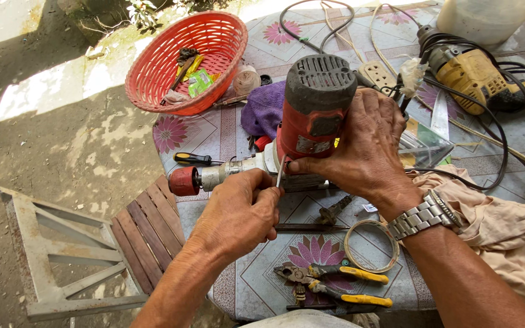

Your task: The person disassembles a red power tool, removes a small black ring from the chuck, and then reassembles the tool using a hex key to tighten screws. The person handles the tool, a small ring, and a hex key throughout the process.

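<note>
Both hands work on a red drill (302,130) lying mid-counter: the right hand (366,149) wraps its body, and the left hand (238,212) pinches a thin white rod (280,171) against it. Its red chuck (183,181) points toward the counter's left edge.

Patterned cloth covers the counter (256,285), which stands outdoors on bare ground (62,152), part sunlit. A wooden stool (92,255) stands just beside the left edge. An orange basket (186,61) overhangs the far-left corner. A beige cloth (505,218) lies at right, with a yellow drill (472,76) and black cables (493,140) behind. A purple rag (265,109) sits beyond the red drill. Pliers (335,282) and a wire ring (370,246) lie near the front edge, and a screwdriver (195,159) sits left.
</note>
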